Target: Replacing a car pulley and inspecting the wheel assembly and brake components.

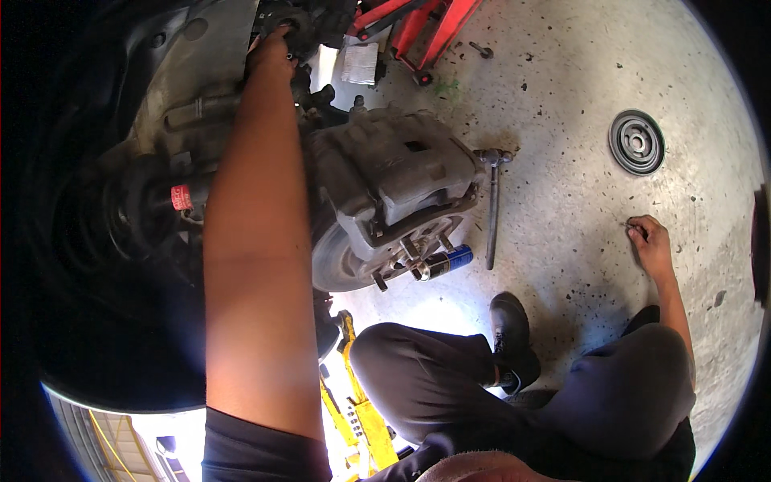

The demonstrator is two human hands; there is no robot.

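My left hand [273, 50] reaches up into dark parts in the wheel well [169, 88], fingers curled around something I cannot make out. Below it are the brake caliper [401, 161] and rotor [337, 257], with studs sticking out. My right hand [649, 241] is low over the concrete floor, thumb and fingers closed on a small dark item [630, 224] I cannot name. Above that hand lies a black grooved pulley [637, 143]. A long-handled ratchet or bar [492, 217] lies beside the caliper, and a blue-and-silver spray can [446, 261] lies by the rotor.
A red jack or stand [434, 36] is at the top, near white papers [360, 63] and a small bolt [482, 50]. A yellow stand [365, 418] shows at the bottom. My knees and shoes [510, 337] are below the caliper. A red label [181, 197] is on the strut.
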